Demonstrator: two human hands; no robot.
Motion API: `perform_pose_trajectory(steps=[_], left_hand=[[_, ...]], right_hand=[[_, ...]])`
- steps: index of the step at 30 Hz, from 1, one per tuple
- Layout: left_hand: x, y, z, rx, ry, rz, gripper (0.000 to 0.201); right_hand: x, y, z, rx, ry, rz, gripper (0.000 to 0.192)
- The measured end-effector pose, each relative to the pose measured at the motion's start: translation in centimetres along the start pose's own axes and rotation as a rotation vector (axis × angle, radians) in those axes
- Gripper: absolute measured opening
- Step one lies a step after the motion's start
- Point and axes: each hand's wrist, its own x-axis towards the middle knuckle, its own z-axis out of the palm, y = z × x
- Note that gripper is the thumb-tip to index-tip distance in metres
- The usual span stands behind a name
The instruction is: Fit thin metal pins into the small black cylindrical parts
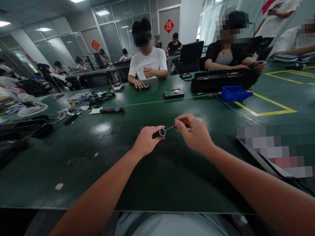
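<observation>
Over the green table [162, 183], my left hand [145, 140] is wrapped round a short black cylinder [158, 133] that looks like a small flashlight, its silver-rimmed round end turned towards me. Between the fingertips of my right hand [192, 131] is a thin screwdriver [170, 127] with a metal shaft and a bit of red at the handle. The shaft points left and its tip reaches the rim of the cylinder's end; whether it touches I cannot tell. Most of the screwdriver's handle is hidden in my fingers.
An opened hard drive [173, 93] and a blue scoop-shaped bin [236, 93] lie farther back. A pen-like tool [112, 110] rests left of them, near cables and parts. A folder-like item [261, 157] is at my right. Co-workers [148, 66] sit across the table.
</observation>
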Motion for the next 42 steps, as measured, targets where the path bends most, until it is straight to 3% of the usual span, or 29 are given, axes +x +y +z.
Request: perform_pose_trajectory(steps=[4, 9, 13, 18, 20, 24, 29, 32, 37, 42], left_hand=[[0.0, -0.2, 0.1, -0.001, -0.011, 0.021, 0.042], [-0.1, -0.2, 0.0, -0.005, -0.016, -0.002, 0.041], [-0.1, -0.2, 0.0, -0.014, 0.003, -0.012, 0.041], [0.0, -0.4, 0.1, -0.013, 0.010, -0.028, 0.041], [0.0, -0.4, 0.1, -0.017, 0.013, -0.030, 0.041], [0.0, -0.3, 0.0, -0.025, 0.029, -0.036, 0.043], [0.2, 0.0, -0.4, -0.017, 0.039, 0.075, 0.041], [0.3, 0.0, -0.4, 0.033, 0.047, 0.074, 0.039], [0.3, -0.4, -0.3, 0.060, 0.004, 0.032, 0.039], [0.2, -0.4, -0.2, 0.061, 0.005, 0.020, 0.040]], right_hand=[[-0.1, 0.0, 0.1, -0.009, -0.067, -0.019, 0.016], [0.0, -0.2, 0.0, -0.099, -0.057, 0.015, 0.031], [0.0, -0.1, -0.1, -0.068, -0.066, 0.000, 0.022], [0.0, 0.1, -0.1, -0.034, -0.075, 0.044, 0.025], [0.1, 0.3, 0.2, 0.033, -0.036, 0.076, 0.022], [0.5, 1.3, 1.0, 0.380, 0.017, 0.187, 0.024], [1.2, 2.6, 1.6, 0.729, 0.087, 0.430, 0.025], [1.3, 3.0, 1.7, 0.693, 0.090, 0.478, 0.026], [1.1, 2.9, 1.8, 0.584, 0.149, 0.419, 0.026], [0.7, 2.1, 1.3, 0.411, 0.107, 0.295, 0.027]])
